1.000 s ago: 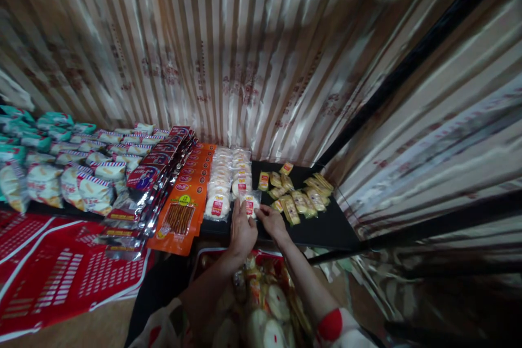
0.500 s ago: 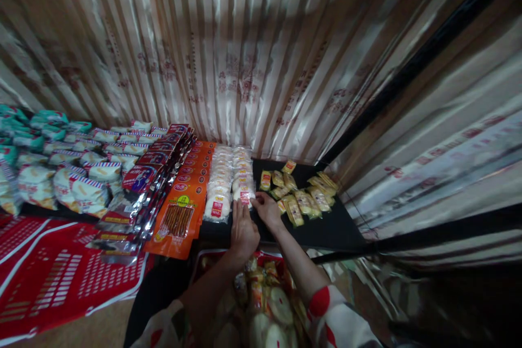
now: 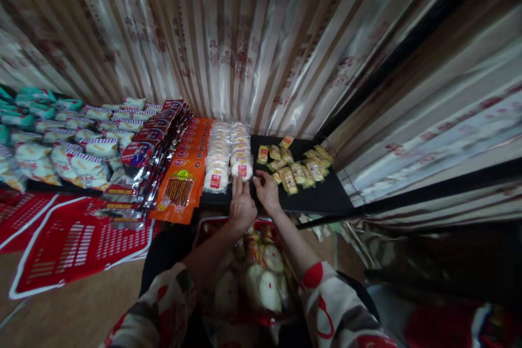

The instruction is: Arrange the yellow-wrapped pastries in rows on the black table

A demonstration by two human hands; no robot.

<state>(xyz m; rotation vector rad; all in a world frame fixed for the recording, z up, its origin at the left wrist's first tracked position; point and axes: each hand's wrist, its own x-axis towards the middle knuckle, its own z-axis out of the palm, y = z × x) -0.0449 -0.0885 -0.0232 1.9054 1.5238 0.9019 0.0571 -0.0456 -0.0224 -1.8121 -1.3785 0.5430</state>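
White round rice cracker packs stand in two rows on the black shelf. My left hand (image 3: pixel 243 204) lies with its fingers stretched out, fingertips against the front pack (image 3: pixel 242 169) of the right row, which has a red label. Just to the right, my right hand (image 3: pixel 267 193) is bent with thumb and forefinger slightly apart, close to that pack's corner; nothing shows between them. Beside it lie several small yellow snack packets (image 3: pixel 299 174). The left row ends in another rice cracker pack (image 3: pixel 216 179). Below my forearms, a red basket (image 3: pixel 207 219) holds packaged snacks.
Orange stick-snack bags (image 3: pixel 177 191) overlap in a row left of the crackers, then dark red bags (image 3: pixel 138 155) and white puffed bags (image 3: pixel 81 166). Red baskets (image 3: pixel 81 239) are at lower left. A striped curtain (image 3: pixel 228 38) hangs behind the black shelf (image 3: pixel 326 201).
The view has tilted down, showing more of the basket and my sleeves. My right hand has come slightly away from the front rice cracker pack; my left fingertips remain at its front.
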